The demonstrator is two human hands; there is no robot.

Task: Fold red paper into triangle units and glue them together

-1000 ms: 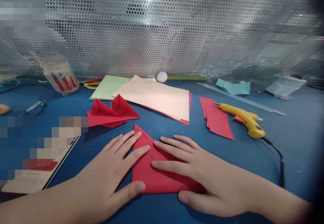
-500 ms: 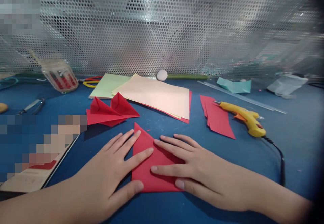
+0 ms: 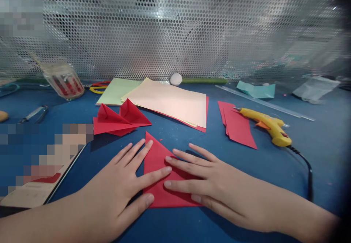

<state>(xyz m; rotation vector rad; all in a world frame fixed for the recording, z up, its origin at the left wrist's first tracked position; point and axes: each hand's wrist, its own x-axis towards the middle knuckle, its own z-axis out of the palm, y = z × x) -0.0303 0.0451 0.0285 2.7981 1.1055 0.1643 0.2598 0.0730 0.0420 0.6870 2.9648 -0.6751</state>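
A folded red paper triangle (image 3: 157,155) lies on the blue table (image 3: 315,155) in front of me. My left hand (image 3: 120,184) rests flat on its left edge, fingers spread, index tip near the middle of the paper. My right hand (image 3: 208,180) lies flat on its right part, fingers stretched toward the left. Both hands press the paper down and neither grips anything. Part of the paper is hidden under my right palm.
Folded red paper pieces (image 3: 117,120) lie behind my left hand. A stack of cream, green and red sheets (image 3: 170,102) sits further back. Red strips (image 3: 237,126) and a yellow glue gun (image 3: 267,126) with black cord are at the right. A jar (image 3: 63,80) and mesh wall stand behind.
My right thumb has slid left under the hand along the paper's lower edge, and my left index finger has crept further right onto the paper. The view has shifted slightly.
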